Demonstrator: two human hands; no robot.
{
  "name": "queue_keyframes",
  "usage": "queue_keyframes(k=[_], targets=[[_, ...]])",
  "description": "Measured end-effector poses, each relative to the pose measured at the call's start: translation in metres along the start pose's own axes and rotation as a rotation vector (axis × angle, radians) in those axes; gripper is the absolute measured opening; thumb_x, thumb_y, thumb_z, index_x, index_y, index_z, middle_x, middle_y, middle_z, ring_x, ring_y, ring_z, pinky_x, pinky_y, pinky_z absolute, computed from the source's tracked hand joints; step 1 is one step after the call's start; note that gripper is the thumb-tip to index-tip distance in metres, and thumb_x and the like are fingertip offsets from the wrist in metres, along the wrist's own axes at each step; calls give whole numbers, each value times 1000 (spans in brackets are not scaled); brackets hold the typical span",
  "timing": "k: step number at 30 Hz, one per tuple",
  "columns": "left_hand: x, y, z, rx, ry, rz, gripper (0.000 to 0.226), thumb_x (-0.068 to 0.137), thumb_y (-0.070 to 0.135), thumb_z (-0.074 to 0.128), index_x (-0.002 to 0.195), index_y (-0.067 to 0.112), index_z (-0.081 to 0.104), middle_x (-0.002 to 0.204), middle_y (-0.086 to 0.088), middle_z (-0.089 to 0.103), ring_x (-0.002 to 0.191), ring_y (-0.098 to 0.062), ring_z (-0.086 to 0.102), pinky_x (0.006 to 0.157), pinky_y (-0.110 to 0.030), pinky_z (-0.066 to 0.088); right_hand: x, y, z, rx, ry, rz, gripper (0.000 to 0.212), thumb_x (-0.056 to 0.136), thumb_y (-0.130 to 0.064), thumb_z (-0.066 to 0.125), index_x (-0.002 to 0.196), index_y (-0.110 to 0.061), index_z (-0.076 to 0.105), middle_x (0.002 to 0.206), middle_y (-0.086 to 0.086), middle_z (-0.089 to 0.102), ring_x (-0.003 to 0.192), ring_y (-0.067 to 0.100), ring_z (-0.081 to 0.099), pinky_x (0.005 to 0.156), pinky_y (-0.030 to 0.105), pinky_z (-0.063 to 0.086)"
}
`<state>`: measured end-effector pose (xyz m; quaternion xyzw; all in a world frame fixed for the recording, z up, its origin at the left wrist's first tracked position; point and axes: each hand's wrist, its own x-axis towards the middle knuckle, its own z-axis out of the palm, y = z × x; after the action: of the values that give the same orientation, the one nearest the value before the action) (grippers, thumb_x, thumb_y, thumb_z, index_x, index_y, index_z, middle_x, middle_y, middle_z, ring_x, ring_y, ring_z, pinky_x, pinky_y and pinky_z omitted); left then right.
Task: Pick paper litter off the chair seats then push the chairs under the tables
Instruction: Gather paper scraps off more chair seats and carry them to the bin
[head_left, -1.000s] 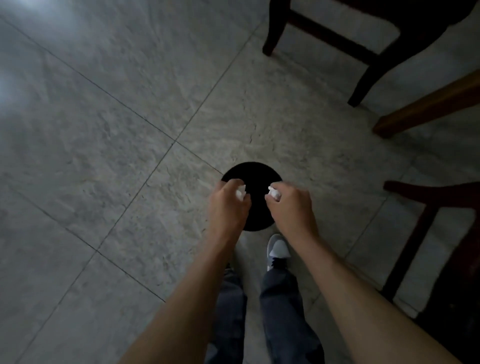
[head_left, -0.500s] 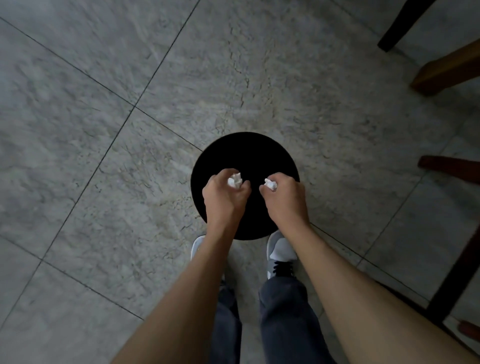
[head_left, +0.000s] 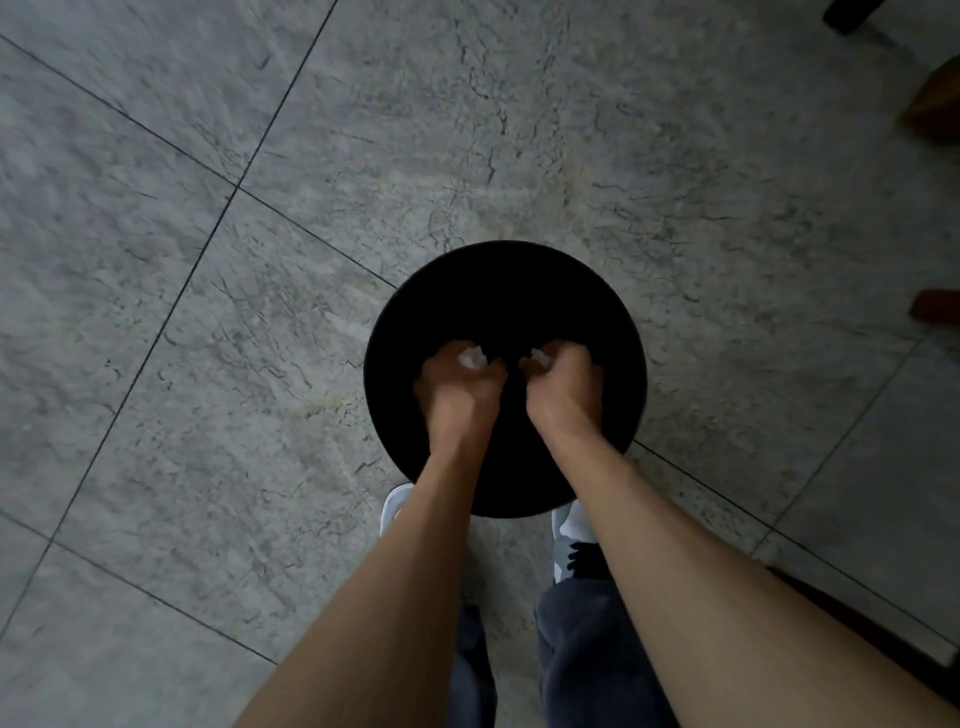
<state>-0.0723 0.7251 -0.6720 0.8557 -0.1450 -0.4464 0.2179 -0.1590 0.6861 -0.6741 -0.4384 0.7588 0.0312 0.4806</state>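
- left hand (head_left: 457, 395) curling tight round a white paper wad (head_left: 471, 357), hanging over the black bin (head_left: 506, 291).
- right hand (head_left: 563, 387) pinching a 2nd paper scrap (head_left: 540, 358) likewise.
- paper prob light, soft, crushable; fingertips sufficing w/ any grip.

Black round bin (head_left: 506, 306): interior pure dark from my feed, can't read depth or contents; near rim covered by my forearms. Left hand (head_left: 457, 387) and right hand (head_left: 563, 384) curled, only white scraps poking out: left paper wad (head_left: 471, 357), right paper wad (head_left: 540, 358); rest buried in fists, shapes blurred. Left shoe (head_left: 392, 506) mostly behind left arm. Right shoe (head_left: 571, 540) half covered. Dark chair leg (head_left: 852, 13) cut by top edge. Brown wooden pieces (head_left: 935, 111) cut by right edge, can't identify.
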Motion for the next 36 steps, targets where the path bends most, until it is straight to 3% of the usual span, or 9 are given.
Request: queue_keyframes(k=[4, 7, 11, 16, 20, 23, 28, 32, 36], targets=[[11, -1, 6, -50, -6, -75, 22, 78, 19, 74, 97, 9, 73, 93, -12, 75, 91, -26, 72, 83, -43, 58, 11, 0, 4, 30, -20, 43, 23, 97, -6, 54, 119, -2, 57, 122, 11, 61, 97, 15, 52, 75, 18, 35], [14, -2, 7, -91, 0, -88, 27, 78, 19, 74, 103, 10, 72, 99, -11, 75, 97, -25, 71, 87, -43, 57, 14, 3, 3, 23, -28, 84, 18, 97, -2, 52, 115, -1, 56, 125, 15, 61, 94, 22, 59, 73, 12, 40], [12, -3, 5, -127, -7, -105, 30, 81, 15, 73, 111, 11, 70, 104, -7, 74, 102, -25, 69, 92, -38, 55, 11, 3, 3, 24, -35, 127, 28, 95, -7, 59, 123, -1, 57, 126, 16, 61, 116, 29, 57, 86, 25, 39], [-3, 4, -4, -65, 22, -49, 30, 82, 18, 71, 112, 11, 68, 101, -7, 74, 99, -24, 68, 85, -31, 53, 1, -1, -5, -7, -26, 120, 29, 92, -8, 58, 121, -10, 64, 120, 14, 65, 111, 32, 61, 80, 25, 39], [-25, 13, -18, 16, -9, 49, 25, 82, 28, 71, 102, 14, 67, 87, 2, 70, 93, -22, 65, 71, -23, 42, -21, -8, -19, 3, -31, 50, 25, 90, -19, 65, 114, -17, 69, 110, 9, 71, 103, 30, 66, 75, 24, 41], [-43, 22, -32, 79, 7, 71, 38, 84, 36, 68, 114, 12, 66, 107, -8, 71, 104, -26, 63, 76, -21, 38, -40, -18, -34, 12, -49, 8, 31, 90, -26, 68, 119, -16, 66, 116, 11, 68, 105, 29, 64, 76, 24, 40], [-81, 48, -63, 124, 7, 140, 58, 87, 43, 64, 139, 19, 53, 140, -7, 51, 128, -24, 48, 94, -34, 42, -83, -42, -71, 5, -52, -83, 46, 93, -31, 66, 135, -16, 55, 134, 10, 59, 116, 26, 60, 81, 27, 40], [-115, 79, -98, 157, 55, 245, 61, 87, 43, 64, 142, 20, 49, 146, -5, 45, 134, -25, 42, 105, -44, 43, -124, -69, -106, -65, -5, -198, 51, 93, -32, 64, 140, -18, 51, 140, 10, 56, 125, 26, 55, 86, 25, 39], [-155, 124, -138, 251, 115, 364, 66, 86, 50, 62, 145, 27, 43, 155, -7, 36, 141, -29, 33, 110, -49, 38, -172, -103, -152, -126, 79, -357, 55, 93, -33, 62, 142, -15, 47, 145, 8, 51, 132, 27, 48, 102, 35, 41]])
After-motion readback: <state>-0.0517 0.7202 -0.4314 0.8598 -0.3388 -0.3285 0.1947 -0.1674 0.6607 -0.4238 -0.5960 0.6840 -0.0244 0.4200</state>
